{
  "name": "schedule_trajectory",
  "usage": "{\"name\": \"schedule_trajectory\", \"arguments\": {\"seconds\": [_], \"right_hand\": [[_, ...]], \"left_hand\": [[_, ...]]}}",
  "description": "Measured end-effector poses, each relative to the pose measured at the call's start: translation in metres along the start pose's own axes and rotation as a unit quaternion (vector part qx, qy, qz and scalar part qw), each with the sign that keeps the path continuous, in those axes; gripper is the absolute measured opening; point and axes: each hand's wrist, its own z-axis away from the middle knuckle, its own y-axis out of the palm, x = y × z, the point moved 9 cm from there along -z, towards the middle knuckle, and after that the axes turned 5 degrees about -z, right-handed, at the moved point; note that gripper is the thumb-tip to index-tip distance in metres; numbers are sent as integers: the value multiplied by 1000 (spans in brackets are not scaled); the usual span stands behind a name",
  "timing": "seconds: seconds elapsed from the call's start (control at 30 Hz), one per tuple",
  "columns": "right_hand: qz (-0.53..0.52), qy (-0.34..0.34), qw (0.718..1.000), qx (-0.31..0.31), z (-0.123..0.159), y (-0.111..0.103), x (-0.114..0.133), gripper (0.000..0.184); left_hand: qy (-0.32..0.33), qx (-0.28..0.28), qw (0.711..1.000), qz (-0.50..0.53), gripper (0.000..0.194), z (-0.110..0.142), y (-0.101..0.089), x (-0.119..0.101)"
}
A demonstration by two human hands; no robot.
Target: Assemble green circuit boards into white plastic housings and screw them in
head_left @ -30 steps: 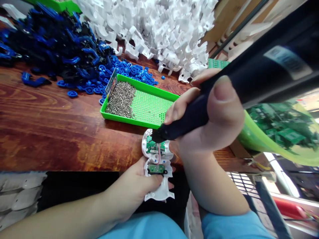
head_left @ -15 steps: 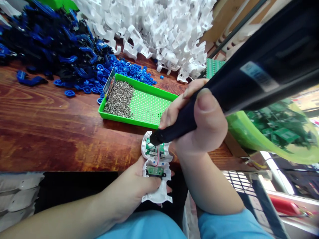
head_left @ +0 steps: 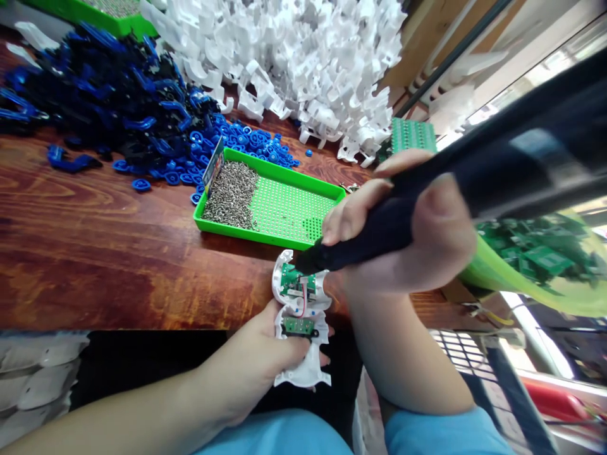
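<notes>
My left hand (head_left: 275,344) is wrapped round a white plastic housing (head_left: 308,366), thumb on top and fingertips showing past its right side. Inside the housing lie green circuit boards (head_left: 298,327) and a thin red wire. My right hand (head_left: 403,221) grips a black electric screwdriver (head_left: 379,237), its thumb along the upper side. The tool's narrow tip is over the board at the housing's far end; whether it touches cannot be made out. Just beyond the housing stands a green tray (head_left: 265,239) with small metal screws (head_left: 232,193) heaped in its left part.
A big heap of white plastic shells (head_left: 294,57) covers the back. Blue and black parts (head_left: 118,107) and small blue pieces (head_left: 256,142) lie at the left. On the right are a yellow-green container (head_left: 493,265) of circuit boards and a green board panel (head_left: 412,134).
My right hand and the screwdriver have shifted right and tilted lower, the tip sliding slightly right over the board. The left hand still holds the housing. The whole view has shifted a little.
</notes>
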Motion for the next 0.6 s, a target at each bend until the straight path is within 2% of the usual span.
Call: {"name": "schedule_trajectory", "arguments": {"seconds": [0.13,0.27,0.43,0.6], "right_hand": [[49,-117,989,-77,-20,-24,13,9],[74,-217,966,-121,-46,-54,-8,16],[70,-225,966,-109,-66,-67,-37,23],[86,-216,969,-86,-65,-62,-39,25]], "left_hand": [[-1,4,1000,17,35,0,-1,2],[5,8,999,40,38,0,-3,1],[2,7,998,63,40,-2,-2,2],[-1,4,998,64,40,-2,-2,3]]}}
